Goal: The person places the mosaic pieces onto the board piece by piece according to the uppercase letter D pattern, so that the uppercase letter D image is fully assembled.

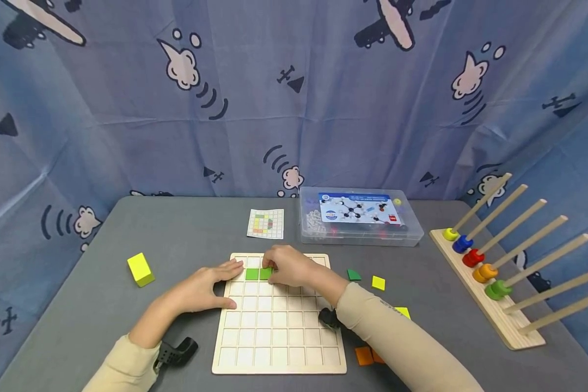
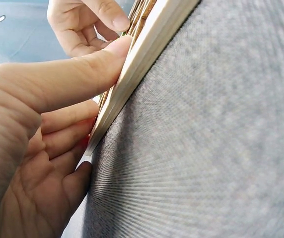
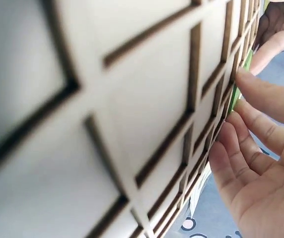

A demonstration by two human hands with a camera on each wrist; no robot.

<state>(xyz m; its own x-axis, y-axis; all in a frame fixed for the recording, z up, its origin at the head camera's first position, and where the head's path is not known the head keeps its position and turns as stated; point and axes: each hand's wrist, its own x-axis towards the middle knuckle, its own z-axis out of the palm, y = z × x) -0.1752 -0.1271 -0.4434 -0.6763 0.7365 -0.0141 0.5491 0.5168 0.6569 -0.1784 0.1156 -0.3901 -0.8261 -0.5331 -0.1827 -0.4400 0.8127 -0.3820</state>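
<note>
A light wooden grid board (image 1: 279,321) lies on the grey table, its square cells sunk between raised lines. Near its far edge sits a green square tile (image 1: 252,274). Just to the right of that tile, the right hand (image 1: 291,267) pinches a second green tile (image 1: 265,274); the right wrist view shows green (image 3: 235,99) between its thumb and finger. Along the board's left edge rests the left hand (image 1: 201,288), fingers and thumb extended and spread. In the left wrist view its thumb (image 2: 90,74) touches the board's rim.
Behind the board are a printed pattern card (image 1: 265,224) and a clear plastic box (image 1: 362,234). A yellow block (image 1: 140,269) stands left. Right of the board lie a green quarter-round piece (image 1: 354,275), yellow tiles (image 1: 378,282) and orange tiles (image 1: 364,356). A peg rack (image 1: 516,338) stands far right.
</note>
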